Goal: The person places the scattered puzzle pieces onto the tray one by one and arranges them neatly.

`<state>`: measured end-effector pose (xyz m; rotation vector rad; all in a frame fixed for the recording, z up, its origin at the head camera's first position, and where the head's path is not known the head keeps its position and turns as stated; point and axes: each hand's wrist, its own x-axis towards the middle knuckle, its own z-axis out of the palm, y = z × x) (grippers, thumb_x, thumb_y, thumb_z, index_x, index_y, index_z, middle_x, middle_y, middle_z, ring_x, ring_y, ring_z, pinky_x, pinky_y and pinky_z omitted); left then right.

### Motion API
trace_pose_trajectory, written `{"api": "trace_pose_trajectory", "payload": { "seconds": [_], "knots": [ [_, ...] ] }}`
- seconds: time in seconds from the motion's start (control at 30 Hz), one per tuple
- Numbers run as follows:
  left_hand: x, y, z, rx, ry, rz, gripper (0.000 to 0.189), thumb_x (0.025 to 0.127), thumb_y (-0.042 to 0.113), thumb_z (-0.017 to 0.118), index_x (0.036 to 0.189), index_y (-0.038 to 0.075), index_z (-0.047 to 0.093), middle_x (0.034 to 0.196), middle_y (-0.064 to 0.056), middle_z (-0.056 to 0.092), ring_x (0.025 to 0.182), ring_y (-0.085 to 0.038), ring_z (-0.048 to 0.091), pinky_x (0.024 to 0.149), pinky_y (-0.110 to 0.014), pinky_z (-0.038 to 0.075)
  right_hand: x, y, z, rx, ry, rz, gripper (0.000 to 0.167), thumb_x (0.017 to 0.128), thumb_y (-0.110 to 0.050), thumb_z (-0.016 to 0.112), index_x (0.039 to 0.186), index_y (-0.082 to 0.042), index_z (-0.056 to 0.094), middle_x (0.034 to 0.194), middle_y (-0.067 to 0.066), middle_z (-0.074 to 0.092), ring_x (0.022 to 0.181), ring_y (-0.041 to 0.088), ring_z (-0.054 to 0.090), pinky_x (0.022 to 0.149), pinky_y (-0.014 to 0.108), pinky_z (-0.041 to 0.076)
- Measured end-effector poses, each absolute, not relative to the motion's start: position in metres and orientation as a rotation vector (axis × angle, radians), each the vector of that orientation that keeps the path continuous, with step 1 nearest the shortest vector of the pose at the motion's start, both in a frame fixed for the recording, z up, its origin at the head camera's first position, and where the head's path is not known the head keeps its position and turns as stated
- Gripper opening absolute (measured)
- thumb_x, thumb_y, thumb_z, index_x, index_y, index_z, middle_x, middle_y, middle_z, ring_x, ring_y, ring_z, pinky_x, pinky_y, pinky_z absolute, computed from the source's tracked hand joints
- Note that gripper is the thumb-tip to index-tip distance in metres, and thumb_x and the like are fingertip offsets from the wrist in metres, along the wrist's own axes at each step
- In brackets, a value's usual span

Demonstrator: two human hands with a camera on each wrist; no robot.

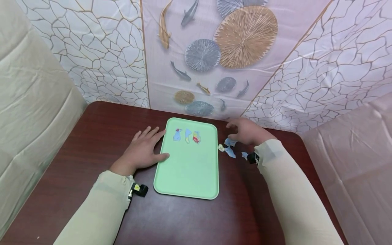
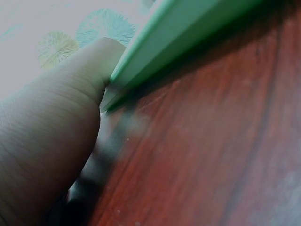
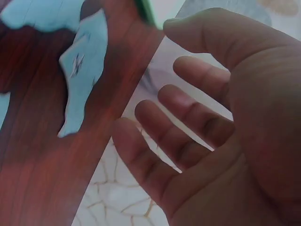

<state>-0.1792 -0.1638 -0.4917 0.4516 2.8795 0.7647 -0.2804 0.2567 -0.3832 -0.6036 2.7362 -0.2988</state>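
A light green rectangular tray [image 1: 186,173] lies on the table. Three flat coloured cut-out pieces are near its far end: a blue one [image 1: 177,135], a narrow curved one [image 1: 187,136] and a red-and-yellow one [image 1: 196,137]. My left hand [image 1: 141,149] has its fingers spread at the tray's left side, and its thumb [image 2: 70,89] touches the rim. My right hand [image 1: 248,132], fingers loosely bent and holding nothing, hovers over loose pieces right of the tray. Among them are a blue piece [image 1: 230,152], a pale yellowish piece [image 1: 221,147] and a small blue piece [image 1: 244,155].
The dark reddish-brown table [image 1: 92,143] has rounded far corners. Patterned cloth [image 1: 110,51] hangs behind it, and plain pale fabric [image 1: 352,143] hangs at both sides. A black wrist strap device [image 1: 141,190] sits on each sleeve's cuff.
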Motion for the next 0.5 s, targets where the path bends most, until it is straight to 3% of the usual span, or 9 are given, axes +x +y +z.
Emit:
{"api": "trace_pose_trajectory", "payload": {
  "seconds": [0.17, 0.4, 0.5],
  "knots": [
    [-0.179, -0.163, -0.492, 0.449, 2.873, 0.768, 0.101, 0.1, 0.067, 0.073, 0.181, 0.027, 0.029, 0.189, -0.015, 0.023, 0.176, -0.046, 0.011, 0.14, -0.072, 0.007, -0.284, 0.268, -0.389, -0.534, 2.746, -0.251, 0.053, 0.098, -0.024, 0.083, 0.143, 0.001, 0.071, 0.142, 0.022, 0.073, 0.134, 0.042, 0.067, 0.115, 0.062, 0.054],
    [-0.179, -0.163, -0.494, 0.446, 2.878, 0.766, 0.101, 0.1, 0.067, 0.073, 0.181, 0.027, 0.029, 0.189, -0.014, 0.022, 0.177, -0.045, 0.011, 0.14, -0.072, 0.007, -0.28, 0.27, -0.397, -0.414, 2.687, -0.262, 0.048, 0.097, -0.027, 0.083, 0.136, -0.001, 0.074, 0.127, 0.015, 0.078, 0.113, 0.033, 0.071, 0.105, 0.056, 0.059],
    [-0.18, -0.164, -0.495, 0.45, 2.881, 0.76, 0.101, 0.1, 0.069, 0.072, 0.181, 0.027, 0.029, 0.189, -0.014, 0.022, 0.177, -0.044, 0.01, 0.14, -0.071, 0.007, -0.277, 0.27, -0.398, -0.308, 2.657, -0.257, 0.054, 0.097, -0.034, 0.083, 0.14, -0.004, 0.071, 0.13, 0.014, 0.076, 0.113, 0.032, 0.069, 0.104, 0.054, 0.059]
  ]
}}
